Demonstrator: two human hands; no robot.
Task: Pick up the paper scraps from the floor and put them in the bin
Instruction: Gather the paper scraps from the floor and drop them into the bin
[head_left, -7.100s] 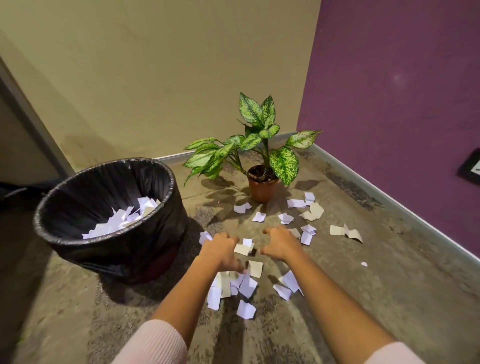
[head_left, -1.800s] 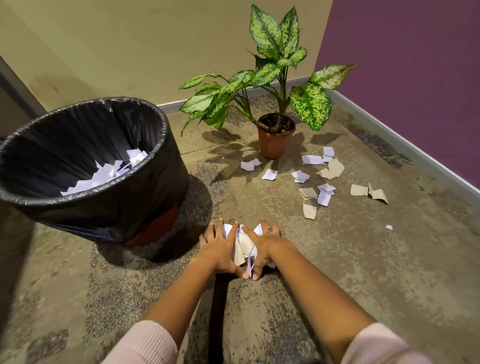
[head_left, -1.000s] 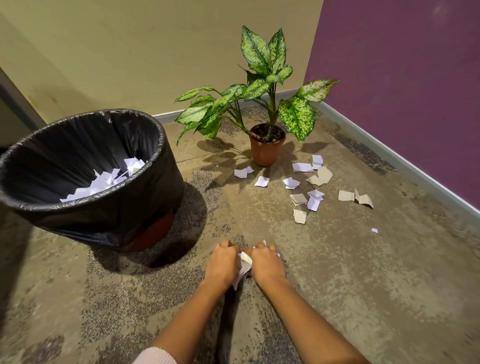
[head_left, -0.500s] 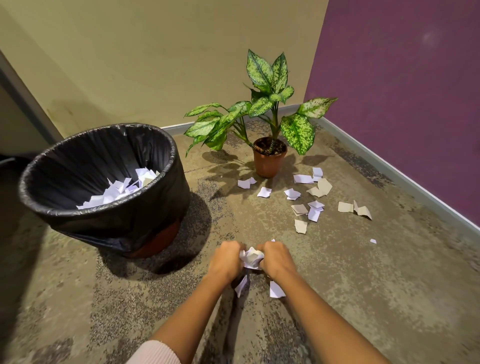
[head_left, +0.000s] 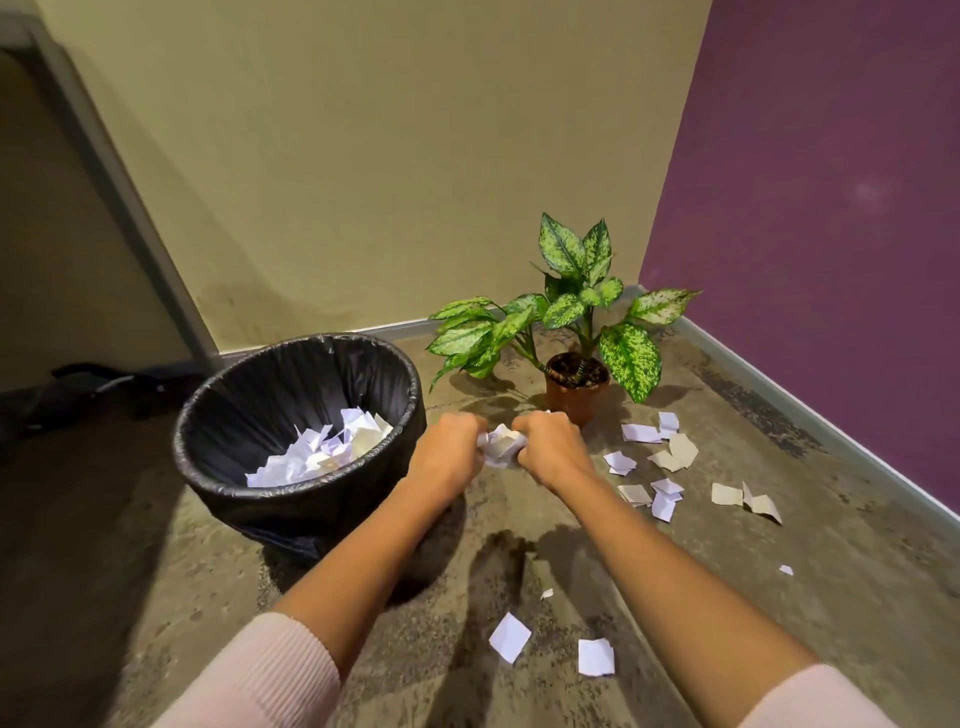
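Note:
My left hand (head_left: 448, 453) and my right hand (head_left: 551, 450) are pressed together around a bunch of paper scraps (head_left: 500, 446), held above the floor just right of the bin (head_left: 244, 486). The bin is round, lined with a black bag, and holds a heap of white scraps (head_left: 324, 449). Two white scraps (head_left: 509, 636) (head_left: 596, 657) lie on the floor near me. Several more white and beige scraps (head_left: 657, 465) are scattered to the right, beside the plant.
A potted plant (head_left: 576, 387) with spotted green leaves stands in the corner behind my hands. A beige wall runs behind, a purple wall (head_left: 831, 234) on the right. Dark objects (head_left: 93, 387) lie on the floor at far left. The floor is mottled concrete.
Both hands have lifted the gathered bunch off the floor and carried it up toward the bin. Two scraps dropped out and stay on the floor near me.

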